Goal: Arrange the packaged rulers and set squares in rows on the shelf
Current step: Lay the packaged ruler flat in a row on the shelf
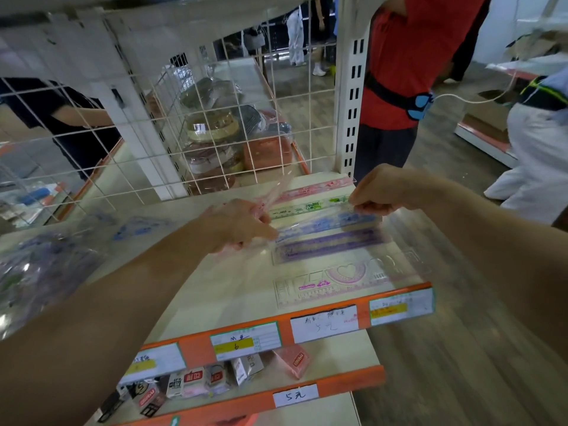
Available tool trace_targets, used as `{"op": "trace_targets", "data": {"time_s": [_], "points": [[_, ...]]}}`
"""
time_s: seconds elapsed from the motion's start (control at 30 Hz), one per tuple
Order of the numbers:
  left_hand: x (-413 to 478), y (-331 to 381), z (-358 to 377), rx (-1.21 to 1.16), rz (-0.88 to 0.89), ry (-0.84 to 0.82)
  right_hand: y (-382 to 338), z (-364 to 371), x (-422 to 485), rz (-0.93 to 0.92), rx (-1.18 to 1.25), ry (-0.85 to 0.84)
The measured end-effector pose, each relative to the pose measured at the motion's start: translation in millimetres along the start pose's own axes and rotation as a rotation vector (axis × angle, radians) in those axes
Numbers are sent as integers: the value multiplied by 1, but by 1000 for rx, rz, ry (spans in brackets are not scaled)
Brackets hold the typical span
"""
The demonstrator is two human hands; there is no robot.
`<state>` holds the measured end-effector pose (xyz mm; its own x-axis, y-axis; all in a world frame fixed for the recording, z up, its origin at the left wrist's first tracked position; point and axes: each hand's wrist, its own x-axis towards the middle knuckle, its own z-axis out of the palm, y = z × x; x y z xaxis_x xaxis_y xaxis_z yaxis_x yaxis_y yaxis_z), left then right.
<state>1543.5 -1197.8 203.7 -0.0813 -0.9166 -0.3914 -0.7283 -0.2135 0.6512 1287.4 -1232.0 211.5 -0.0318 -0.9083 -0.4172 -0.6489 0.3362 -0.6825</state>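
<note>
Both my hands pinch the blue packaged ruler [332, 224] over the cream shelf [233, 287], left hand [236, 226] at one end, right hand [378, 192] at the other. A purple ruler [329, 244] lies just beside it. I see a wire grid [215, 118] behind and an orange price rail [362, 305] in front.

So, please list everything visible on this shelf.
pink ruler: one, pink, shelf back
green ruler: one, green, before it
blue ruler: one, blue, between the hands
purple ruler: one, purple, mid shelf
heart template ruler: one, pink, shelf front
set square packages: several, blue-printed, shelf left
wire grid: one, white, behind shelf
price labels: five, white, orange edges
small boxes: several, mixed, lower shelf
left hand: one, grips pink package
right hand: one, pinches blue ruler
</note>
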Motion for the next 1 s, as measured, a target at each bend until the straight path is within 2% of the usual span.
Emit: {"op": "trace_targets", "data": {"time_s": [0.1,0.2,0.33,0.53,0.67,0.73,0.9,1.0], "points": [[-2,1,5,142,60,-25,0,2,2,0,-75,42],[-1,0,6,190,96,7,0,4,1,-1,-191,91],[5,-3,7,234,121,49,-1,0,-1,-38,-211,72],[6,-7,3,193,127,65,2,-17,-5,-104,-229,105],[4,-2,1,135,134,99,0,-22,-12,-165,-411,126],[2,0,0,105,128,91,-4,-23,-16,-172,-405,133],[1,-5,-3,128,103,66,5,-27,-18,-161,-382,151],[1,-8,-3,133,101,81,17,-25,-19,-208,-481,151]]}}
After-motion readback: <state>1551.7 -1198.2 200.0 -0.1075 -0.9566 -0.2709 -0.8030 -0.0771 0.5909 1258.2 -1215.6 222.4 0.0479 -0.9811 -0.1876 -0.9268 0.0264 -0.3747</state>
